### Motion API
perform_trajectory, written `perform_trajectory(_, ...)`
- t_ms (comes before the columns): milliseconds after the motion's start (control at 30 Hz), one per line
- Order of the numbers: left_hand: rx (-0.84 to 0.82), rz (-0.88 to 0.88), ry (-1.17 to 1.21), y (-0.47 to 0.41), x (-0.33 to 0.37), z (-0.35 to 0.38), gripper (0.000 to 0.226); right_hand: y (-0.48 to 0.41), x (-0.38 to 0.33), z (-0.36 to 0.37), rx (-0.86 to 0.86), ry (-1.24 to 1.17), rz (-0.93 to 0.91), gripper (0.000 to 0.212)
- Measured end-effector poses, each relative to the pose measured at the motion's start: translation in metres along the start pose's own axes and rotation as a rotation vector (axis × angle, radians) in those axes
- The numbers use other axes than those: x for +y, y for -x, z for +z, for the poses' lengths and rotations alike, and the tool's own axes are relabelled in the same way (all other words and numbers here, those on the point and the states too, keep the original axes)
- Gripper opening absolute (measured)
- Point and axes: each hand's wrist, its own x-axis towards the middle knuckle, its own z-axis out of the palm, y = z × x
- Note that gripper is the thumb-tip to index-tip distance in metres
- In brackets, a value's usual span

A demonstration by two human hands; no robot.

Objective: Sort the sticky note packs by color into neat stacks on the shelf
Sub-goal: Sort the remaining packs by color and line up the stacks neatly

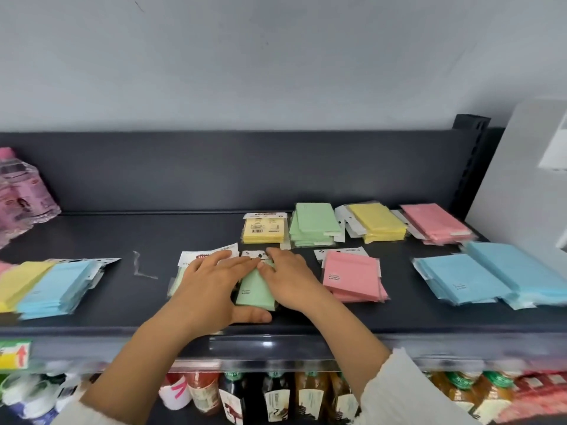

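Observation:
Both hands rest on a green sticky note pack (257, 291) near the front middle of the dark shelf (122, 240). My left hand (211, 286) lies flat over its left side with the thumb along the near edge. My right hand (288, 277) covers its right side, fingers straight. Another pale green pack (175, 282) peeks out left of my left hand. Behind stand a yellow stack (264, 231), a green stack (313, 223), a second yellow stack (377, 222) and a pink stack (435, 222). A pink stack (352, 279) lies right of my hands; blue stacks (478, 279) sit far right.
At the left front lies a mixed pile of yellow and blue packs (52, 285). A wrapped bundle of pink-capped bottles (21, 197) stands at the back left. Bottles (276, 397) fill the shelf below. A white wall panel (527, 179) borders the shelf on the right.

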Motion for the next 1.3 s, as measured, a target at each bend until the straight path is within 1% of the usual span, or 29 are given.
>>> perform_trajectory(133,0.104,-0.018,0.015,0.001,0.002,0.008,0.133,0.003,0.002,0.000,0.041,-0.145,0.004,0.050)
perform_trajectory(233,0.087,-0.013,0.009,0.001,0.002,0.008,0.131,0.004,0.003,0.001,0.059,-0.111,-0.014,0.054)
perform_trajectory(300,0.079,-0.007,0.022,0.002,0.000,0.007,0.132,0.003,0.003,0.001,0.066,-0.150,-0.015,0.054)
perform_trajectory(367,0.095,0.002,0.031,0.001,-0.002,0.009,0.130,0.003,0.003,-0.001,0.059,-0.258,0.007,0.054)
perform_trajectory(467,0.140,0.024,0.071,0.003,-0.004,0.012,0.122,0.005,-0.004,-0.002,0.060,-0.380,0.052,0.050)
perform_trajectory(533,0.163,0.036,0.101,0.006,-0.004,0.012,0.117,0.008,-0.010,0.001,0.072,-0.563,0.096,0.043)
perform_trajectory(567,0.176,0.037,0.120,0.008,-0.004,0.012,0.116,0.010,-0.012,0.004,0.082,-0.676,0.111,0.043)
perform_trajectory(633,0.209,0.028,0.147,0.009,-0.002,0.013,0.115,0.011,-0.012,0.011,0.147,-0.863,0.122,0.058)
perform_trajectory(700,0.250,0.016,0.186,0.010,0.000,0.013,0.111,0.014,-0.011,0.015,0.257,-0.982,0.106,0.070)
perform_trajectory(800,0.300,-0.029,0.375,0.014,0.001,0.010,0.118,0.022,-0.016,0.014,0.405,-1.068,0.027,0.074)
perform_trajectory(833,0.333,-0.040,0.449,0.016,0.001,0.008,0.115,0.026,-0.018,0.012,0.440,-1.064,-0.007,0.076)
perform_trajectory(867,0.376,-0.039,0.514,0.018,0.002,0.007,0.105,0.030,-0.019,0.011,0.468,-1.045,-0.043,0.079)
perform_trajectory(900,0.422,-0.027,0.572,0.020,0.002,0.006,0.089,0.033,-0.021,0.011,0.491,-1.017,-0.082,0.081)
perform_trajectory(967,0.463,0.002,0.671,0.025,0.003,0.003,0.055,0.037,-0.028,0.013,0.524,-0.955,-0.169,0.085)
perform_trajectory(1033,0.489,0.004,0.787,0.027,0.001,-0.002,0.038,0.036,-0.036,0.017,0.519,-0.926,-0.240,0.087)
perform_trajectory(1067,0.514,0.001,0.866,0.030,-0.003,-0.004,0.036,0.034,-0.042,0.020,0.504,-0.927,-0.264,0.085)
perform_trajectory(1133,0.576,-0.020,0.953,0.034,-0.017,-0.008,0.041,0.027,-0.058,0.026,0.458,-0.933,-0.292,0.076)
perform_trajectory(1233,0.653,-0.095,0.889,0.043,-0.042,-0.014,0.042,0.016,-0.086,0.039,0.326,-0.939,-0.283,0.058)
perform_trajectory(1300,0.682,-0.166,0.845,0.050,-0.060,-0.016,0.040,0.011,-0.104,0.051,0.223,-0.938,-0.242,0.053)
